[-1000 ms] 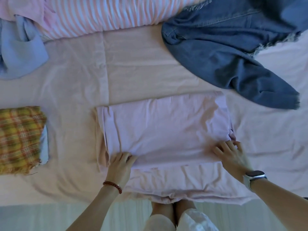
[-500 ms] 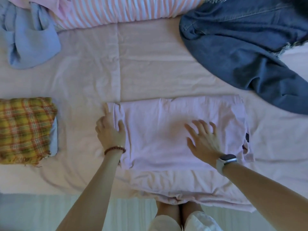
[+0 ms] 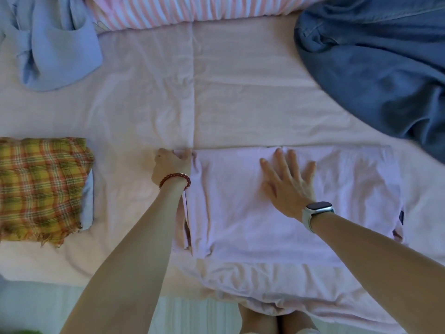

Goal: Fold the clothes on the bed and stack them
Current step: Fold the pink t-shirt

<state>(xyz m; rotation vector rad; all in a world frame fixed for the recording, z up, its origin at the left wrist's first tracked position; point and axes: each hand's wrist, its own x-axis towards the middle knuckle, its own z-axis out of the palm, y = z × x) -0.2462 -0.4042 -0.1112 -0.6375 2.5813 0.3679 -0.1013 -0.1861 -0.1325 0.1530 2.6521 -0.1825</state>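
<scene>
Garment half-folded, pinned for its next fold.
Right hand lies flat with fingers spread on the pink shirt near the bed edge, anchoring it; left hand seemingly pinches its far-left corner, ready to fold toward the plaid stack.

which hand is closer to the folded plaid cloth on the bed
Left. The left hand grips the pink garment's left corner, nearer the plaid cloth; the right hand presses flat mid-garment, farther right.

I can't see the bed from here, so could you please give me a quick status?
Left hand pinching pink shirt at far left corner. Right hand flat on its middle. Plaid stack at left; jeans unfolded, clear.
</scene>
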